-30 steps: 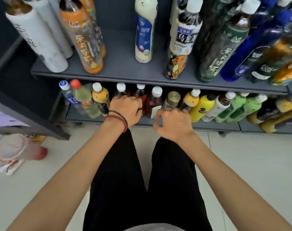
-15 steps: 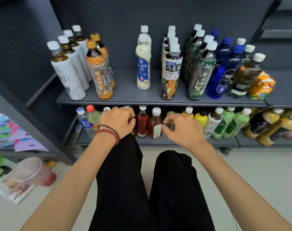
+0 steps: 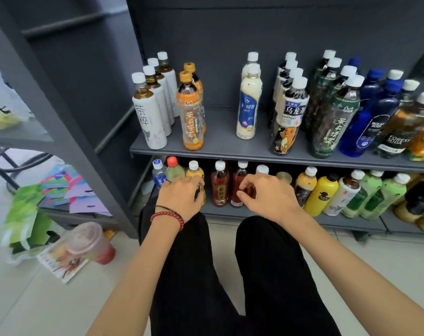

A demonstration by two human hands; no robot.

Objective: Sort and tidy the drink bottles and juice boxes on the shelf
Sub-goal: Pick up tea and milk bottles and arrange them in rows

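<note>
Two grey shelves hold drink bottles. On the lower shelf [image 3: 230, 210], my left hand [image 3: 181, 195], with bead bracelets at the wrist, curls its fingers round a yellow bottle [image 3: 196, 172] with a white cap. Two red tea bottles [image 3: 220, 184] stand between my hands. My right hand [image 3: 266, 196] hovers in front of the right red bottle, thumb and fingers loosely curled and apart, holding nothing. A gold-capped bottle [image 3: 284, 177] shows just behind it. Yellow [image 3: 321, 195] and green bottles [image 3: 378, 197] lean to the right. The upper shelf [image 3: 218, 146] carries upright rows.
A juice box [image 3: 422, 141] sits at the upper shelf's right end. To the left, a second grey rack [image 3: 60, 132] holds packets. On the floor lie a lidded plastic cup [image 3: 89, 243], a leaflet and green bags. My black-trousered knees are just below the shelf edge.
The view has tilted up and pulled back, so the whole upper shelf shows. My hands have drawn slightly apart; the right hand has come off the gold-capped bottle.
</note>
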